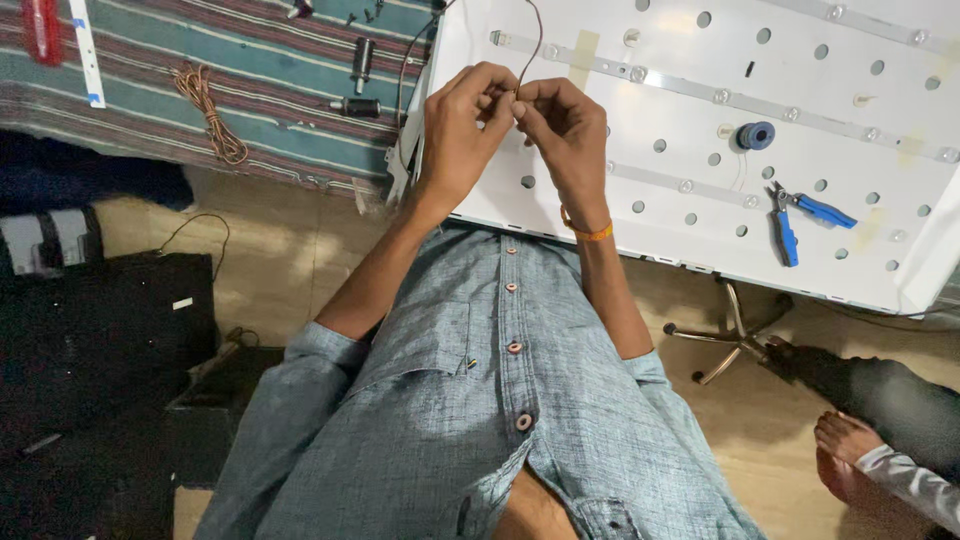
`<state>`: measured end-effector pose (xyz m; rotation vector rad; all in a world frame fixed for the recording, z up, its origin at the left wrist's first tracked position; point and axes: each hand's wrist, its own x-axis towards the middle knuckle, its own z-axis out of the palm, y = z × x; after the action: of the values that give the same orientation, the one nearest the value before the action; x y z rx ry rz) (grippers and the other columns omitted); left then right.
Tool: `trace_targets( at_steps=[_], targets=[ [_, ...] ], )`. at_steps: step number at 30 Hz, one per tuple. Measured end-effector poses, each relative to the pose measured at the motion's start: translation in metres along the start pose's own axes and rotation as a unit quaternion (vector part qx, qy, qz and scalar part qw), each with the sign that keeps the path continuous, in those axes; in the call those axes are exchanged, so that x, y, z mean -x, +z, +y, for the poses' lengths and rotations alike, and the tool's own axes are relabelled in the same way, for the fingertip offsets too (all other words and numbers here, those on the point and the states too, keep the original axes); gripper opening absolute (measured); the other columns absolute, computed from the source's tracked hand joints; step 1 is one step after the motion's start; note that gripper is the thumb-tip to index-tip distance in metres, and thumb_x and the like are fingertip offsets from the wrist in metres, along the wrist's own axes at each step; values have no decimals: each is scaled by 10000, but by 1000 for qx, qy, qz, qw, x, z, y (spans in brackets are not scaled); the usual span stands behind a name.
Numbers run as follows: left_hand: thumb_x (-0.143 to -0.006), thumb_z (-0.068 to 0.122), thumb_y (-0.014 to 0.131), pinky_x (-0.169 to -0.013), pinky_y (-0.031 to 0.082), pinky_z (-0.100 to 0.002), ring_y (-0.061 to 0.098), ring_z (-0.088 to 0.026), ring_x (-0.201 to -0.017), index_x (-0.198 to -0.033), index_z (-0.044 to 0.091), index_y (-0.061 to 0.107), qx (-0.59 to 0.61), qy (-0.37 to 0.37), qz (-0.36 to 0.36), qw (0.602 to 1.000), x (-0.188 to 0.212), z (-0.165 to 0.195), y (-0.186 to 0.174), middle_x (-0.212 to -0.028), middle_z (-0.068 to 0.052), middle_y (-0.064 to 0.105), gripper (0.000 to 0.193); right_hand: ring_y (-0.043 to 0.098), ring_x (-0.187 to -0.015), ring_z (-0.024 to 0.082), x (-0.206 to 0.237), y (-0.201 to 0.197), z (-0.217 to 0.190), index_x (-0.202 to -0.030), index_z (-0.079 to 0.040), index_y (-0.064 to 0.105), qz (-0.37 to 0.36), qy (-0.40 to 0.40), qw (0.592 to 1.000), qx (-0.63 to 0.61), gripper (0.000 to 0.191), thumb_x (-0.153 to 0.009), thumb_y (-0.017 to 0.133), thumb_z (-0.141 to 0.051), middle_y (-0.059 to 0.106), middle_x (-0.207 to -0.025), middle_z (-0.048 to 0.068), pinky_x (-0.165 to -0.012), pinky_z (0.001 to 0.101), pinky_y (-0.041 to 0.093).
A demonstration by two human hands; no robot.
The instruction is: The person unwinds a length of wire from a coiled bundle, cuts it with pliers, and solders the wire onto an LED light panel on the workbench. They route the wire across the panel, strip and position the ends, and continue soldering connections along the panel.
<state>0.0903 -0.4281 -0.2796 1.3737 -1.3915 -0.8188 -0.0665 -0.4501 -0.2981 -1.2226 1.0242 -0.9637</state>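
Nearest the camera is the person's own blue denim shirt (500, 400), both forearms rising from it toward the near edge of a white perforated backlight panel (880, 170). Just past that edge, over the panel's near left part, the left hand (460, 140) and the right hand (565, 140) meet fingertip to fingertip, each pinched narrowly on the end of a thin brown wire (533, 45). The wire's long axis runs almost straight away from the hands, up toward the panel's far edge (so neither hand is nearer; they share the same end). An orange band (590, 233) circles the right wrist. Farther right on the panel lie blue-handled pliers (795, 215) and, beyond them, a small blue spool (756, 135). Left, off the panel, a coiled orange cord (210, 110) rests on a striped cloth (250, 80).
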Motion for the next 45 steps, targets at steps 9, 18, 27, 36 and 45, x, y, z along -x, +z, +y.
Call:
trace_targets(
  at_steps=[9, 18, 27, 36, 45],
  targets=[
    [-986, -8, 682, -678, 603, -216, 727, -58, -786, -1030, -32, 666, 121, -102, -28, 987, 5, -7, -10, -856, -31, 740, 52, 650, -789, 52, 7, 11, -2, -1047, 19, 681, 8, -12, 999, -39, 101, -997, 746, -40, 711, -903, 16, -689, 200, 510],
    [-953, -8, 705, -634, 587, -214, 677, -47, -751, -1004, -23, 642, 79, -79, -77, 991, 1, -8, -21, -817, -27, 686, 82, 644, -798, 58, 8, 6, -1, -1031, 26, 691, -12, -19, 1000, 0, 103, -989, 771, -24, 714, -908, 34, -715, 207, 523],
    [-897, 5, 700, -587, 506, -264, 593, -93, -666, -910, 4, 552, 34, -18, -51, 998, 7, 0, -13, -780, -45, 589, 149, 630, -997, 89, 18, 6, -5, -1205, -14, 557, -20, -96, 995, -25, 283, -983, 694, 94, 640, -1092, 24, -914, 261, 548],
    [-908, 36, 689, -584, 441, -294, 509, -130, -642, -901, 2, 541, -2, -14, -58, 998, 15, -3, -12, -736, -58, 530, 152, 676, -1060, 129, 22, 9, -19, -1275, -7, 610, -11, -126, 990, 66, 281, -1024, 708, 73, 668, -1146, 53, -947, 285, 577],
    [-924, -17, 600, -548, 478, -260, 605, -79, -639, -919, -2, 544, 107, -82, -138, 981, 5, -3, -22, -719, -21, 574, 58, 723, -905, 165, 12, -3, -26, -1230, -55, 716, 16, -220, 941, 256, 261, -985, 776, 13, 705, -1126, 109, -771, 282, 571]
  ],
)
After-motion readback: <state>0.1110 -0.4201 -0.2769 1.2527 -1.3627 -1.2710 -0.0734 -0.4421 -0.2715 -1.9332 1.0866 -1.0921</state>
